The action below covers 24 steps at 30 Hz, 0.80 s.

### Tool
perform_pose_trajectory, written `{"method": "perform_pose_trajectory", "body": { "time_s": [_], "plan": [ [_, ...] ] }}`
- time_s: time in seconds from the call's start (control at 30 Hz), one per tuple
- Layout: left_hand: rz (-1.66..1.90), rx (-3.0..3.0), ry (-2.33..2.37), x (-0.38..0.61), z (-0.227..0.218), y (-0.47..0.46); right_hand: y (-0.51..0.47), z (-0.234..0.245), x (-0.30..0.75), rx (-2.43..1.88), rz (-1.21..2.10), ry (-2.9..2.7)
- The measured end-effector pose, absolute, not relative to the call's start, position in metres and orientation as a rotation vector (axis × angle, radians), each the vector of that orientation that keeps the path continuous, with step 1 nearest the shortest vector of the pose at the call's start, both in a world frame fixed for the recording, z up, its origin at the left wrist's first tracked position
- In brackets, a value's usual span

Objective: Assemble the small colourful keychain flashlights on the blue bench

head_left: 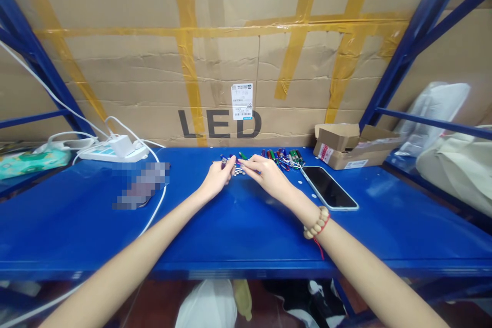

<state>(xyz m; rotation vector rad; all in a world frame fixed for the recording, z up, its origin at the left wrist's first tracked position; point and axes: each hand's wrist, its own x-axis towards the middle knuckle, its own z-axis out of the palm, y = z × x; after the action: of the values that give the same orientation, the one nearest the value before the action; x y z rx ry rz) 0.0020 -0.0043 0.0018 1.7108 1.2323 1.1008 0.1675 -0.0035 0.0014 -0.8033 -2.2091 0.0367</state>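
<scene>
Tube [223, 165], purplish, sits pinched in left hand [219, 177], left of phone [330, 188]; right hand [267, 174] nearly closed, contents unclear. Steady left pinch should help alignment.

1 left hand [217, 178], 1 right hand [268, 174], frame center. 1 phone [329, 188], right of center. 1 small open carton [340, 159], mid right. 1 power strip [134, 156], 1 white adapter [122, 146], mid left. Small colored pieces [272, 155], center: several, too clustered to count.
</scene>
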Motion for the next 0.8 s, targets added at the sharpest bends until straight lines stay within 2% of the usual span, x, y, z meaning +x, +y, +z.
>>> {"method": "perform_pose_trajectory", "body": {
  "time_s": [0.17, 0.37, 0.63, 0.8],
  "plan": [
    [1.039, 1.622, 1.014, 0.002, 0.009, -0.008, -0.006, 0.004, 0.169, -0.803, -0.015, -2.238],
    [1.075, 1.985, 1.174, -0.004, 0.013, -0.009, -0.009, 0.006, 0.169, -0.825, 0.042, -2.35],
    [0.894, 2.321, 1.183, -0.008, 0.014, -0.006, -0.01, 0.001, 0.167, -0.819, 0.211, -2.368],
    [0.927, 2.355, 1.169, -0.01, 0.011, -0.003, -0.01, -0.002, 0.162, -0.824, 0.151, -2.29]
  ]
}}
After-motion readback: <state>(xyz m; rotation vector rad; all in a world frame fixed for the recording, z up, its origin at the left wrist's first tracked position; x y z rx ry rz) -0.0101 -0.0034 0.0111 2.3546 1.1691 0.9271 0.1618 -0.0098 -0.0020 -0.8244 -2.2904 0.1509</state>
